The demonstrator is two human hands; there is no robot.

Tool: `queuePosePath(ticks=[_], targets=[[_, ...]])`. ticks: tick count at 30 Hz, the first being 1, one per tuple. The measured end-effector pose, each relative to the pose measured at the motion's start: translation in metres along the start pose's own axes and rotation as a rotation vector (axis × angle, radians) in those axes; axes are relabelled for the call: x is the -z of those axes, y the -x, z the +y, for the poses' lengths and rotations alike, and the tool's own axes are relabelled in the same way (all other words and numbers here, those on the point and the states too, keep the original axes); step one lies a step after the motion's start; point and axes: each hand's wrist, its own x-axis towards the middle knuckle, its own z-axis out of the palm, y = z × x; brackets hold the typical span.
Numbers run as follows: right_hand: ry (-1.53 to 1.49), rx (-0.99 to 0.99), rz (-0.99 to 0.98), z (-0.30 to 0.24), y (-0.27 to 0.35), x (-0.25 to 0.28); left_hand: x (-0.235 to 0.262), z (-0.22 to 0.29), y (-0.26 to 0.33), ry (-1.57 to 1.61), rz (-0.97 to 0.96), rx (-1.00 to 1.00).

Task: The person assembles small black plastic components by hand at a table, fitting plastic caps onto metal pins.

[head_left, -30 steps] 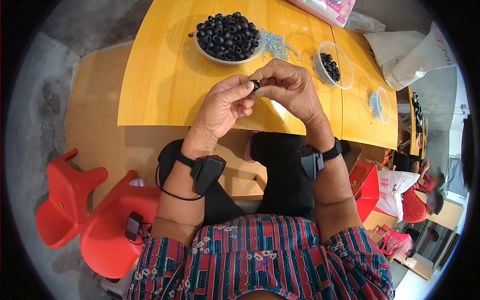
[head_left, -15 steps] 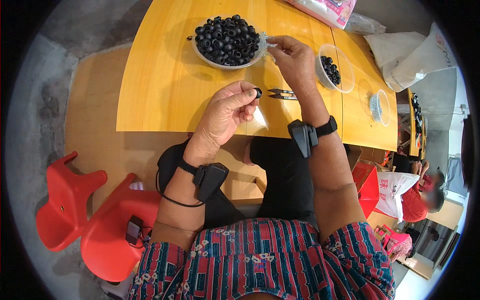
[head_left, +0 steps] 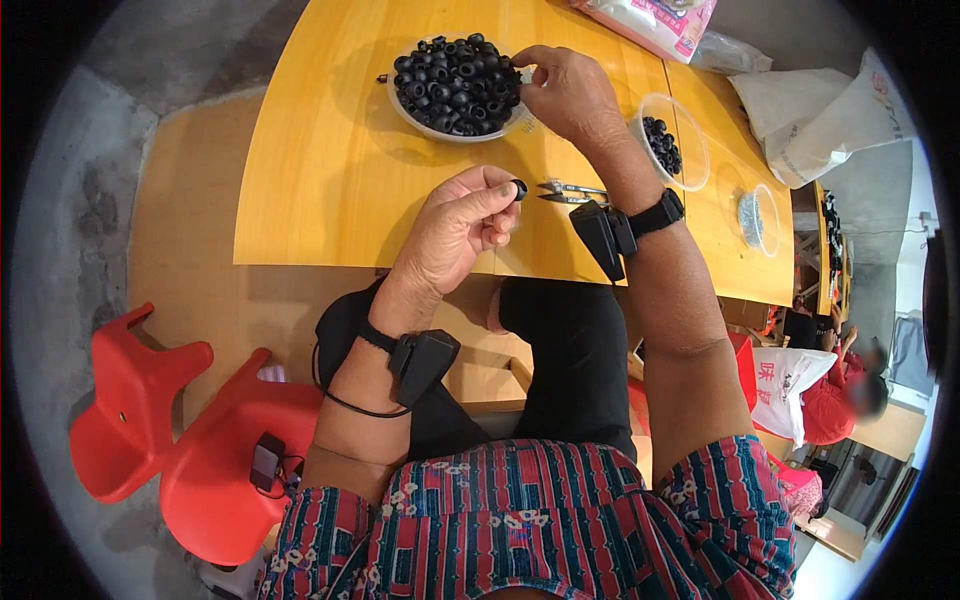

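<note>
Your shirt [head_left: 530, 510] had red and teal stripes, pale flowers; your trousers [head_left: 570, 350] were black. Your heaped pieces [head_left: 455, 88] were black, table [head_left: 320, 180] yellow, chairs [head_left: 125, 410] red, wrist straps [head_left: 655, 214] black.

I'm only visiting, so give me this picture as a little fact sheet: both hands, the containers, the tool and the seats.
Left hand: pinching a small black piece
Right hand: fingertips by the right edge of the large bowl; whether they hold anything is unclear
Large bowl contents: heaped black pieces
Middle tub: similar pieces, fewer
Far-right tub: tiny pale bits
Tool: dark snips on the yellow table
Seats: two red chairs, lower left
</note>
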Motion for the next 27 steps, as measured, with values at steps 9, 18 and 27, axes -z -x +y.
queuePosePath(ticks=[9,18,27], targets=[[0.244,0.000,0.040,-0.001,-0.007,0.000,-0.001,0.001,-0.001,-0.021,0.028,0.007],[0.222,0.076,0.008,0.009,-0.012,-0.001,-0.004,0.004,-0.001,-0.022,0.056,0.003],[-0.392,-0.138,-0.019,0.016,0.018,0.013,0.000,0.001,-0.004,-0.002,0.030,-0.036]])
